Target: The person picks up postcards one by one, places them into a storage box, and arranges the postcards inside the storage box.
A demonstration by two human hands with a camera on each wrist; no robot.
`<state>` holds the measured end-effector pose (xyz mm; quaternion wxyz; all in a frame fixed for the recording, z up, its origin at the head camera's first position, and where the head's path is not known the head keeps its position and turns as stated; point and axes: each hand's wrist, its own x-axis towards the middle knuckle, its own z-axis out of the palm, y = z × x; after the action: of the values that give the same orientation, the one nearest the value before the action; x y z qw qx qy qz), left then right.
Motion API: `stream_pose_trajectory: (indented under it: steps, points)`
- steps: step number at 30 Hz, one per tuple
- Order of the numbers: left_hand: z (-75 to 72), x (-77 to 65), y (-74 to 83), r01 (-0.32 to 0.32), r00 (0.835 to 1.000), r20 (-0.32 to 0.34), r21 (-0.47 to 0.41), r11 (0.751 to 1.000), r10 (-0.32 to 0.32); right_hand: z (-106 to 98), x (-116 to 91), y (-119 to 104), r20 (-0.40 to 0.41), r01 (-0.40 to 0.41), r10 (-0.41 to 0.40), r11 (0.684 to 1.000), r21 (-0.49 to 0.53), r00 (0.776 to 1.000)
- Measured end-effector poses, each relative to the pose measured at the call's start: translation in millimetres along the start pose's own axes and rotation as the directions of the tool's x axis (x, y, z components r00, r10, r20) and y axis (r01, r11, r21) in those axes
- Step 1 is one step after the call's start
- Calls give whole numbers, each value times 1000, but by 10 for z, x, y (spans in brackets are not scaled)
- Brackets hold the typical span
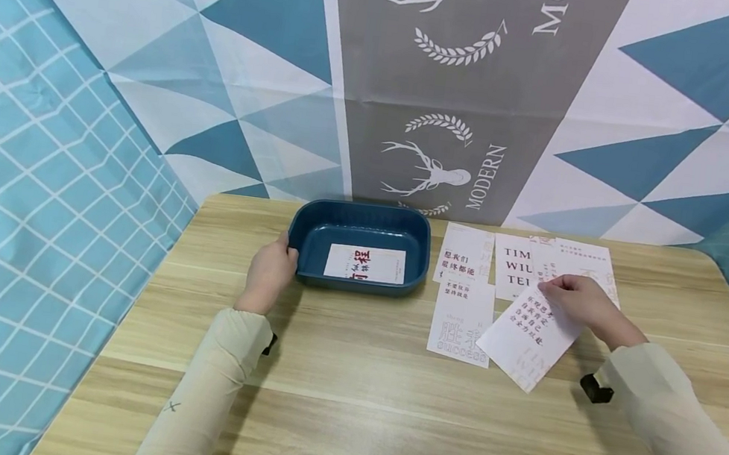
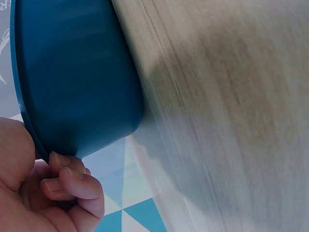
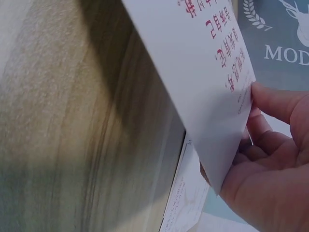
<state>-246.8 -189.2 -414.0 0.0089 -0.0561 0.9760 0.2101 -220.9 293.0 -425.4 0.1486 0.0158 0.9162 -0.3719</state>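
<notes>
A dark blue rectangular tray stands at the back of the table, with a printed card lying inside it. My left hand grips the tray's left rim; in the left wrist view the thumb and curled fingers pinch the rim of the tray. Between thumb and fingers my right hand pinches the top edge of a white card with lines of print. In the right wrist view that card is tilted up off the table, above other cards.
To the right of the tray lie several white cards: one reading "success", one above it, and a "TIME" card partly covered by others. The wooden table meets a patterned backdrop behind.
</notes>
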Motion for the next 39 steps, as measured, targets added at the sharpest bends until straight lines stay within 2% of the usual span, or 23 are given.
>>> stream_pose_trajectory:
  steps: [4,8,15,20,26,32,39]
  points:
    - [2,-3,6,0,1000,-2,-4,1000,0,-39,-20,-2,-13,0,0,1000,-8,1000]
    - [7,1,3,-3,1000,-9,0,1000,3,-90,-42,-38,-28,-38,38,999,14,999]
    - [10,5,3,-5,1000,-23,1,1000,5,-135,-89,-191,-83,-107,118,987,123,990]
    - [11,7,1,-12,999,-30,2,1000,12,-125,-94,-332,-116,-110,144,959,261,983]
    - [3,1,13,-21,999,-25,7,1000,21,-61,-94,-524,-146,-69,148,894,443,978]
    - [0,5,13,-13,1000,-21,5,1000,14,15,-87,-732,-114,-32,128,792,610,985]
    - [12,11,6,-24,999,-34,11,1000,24,119,-77,-904,-101,-35,153,699,714,983]
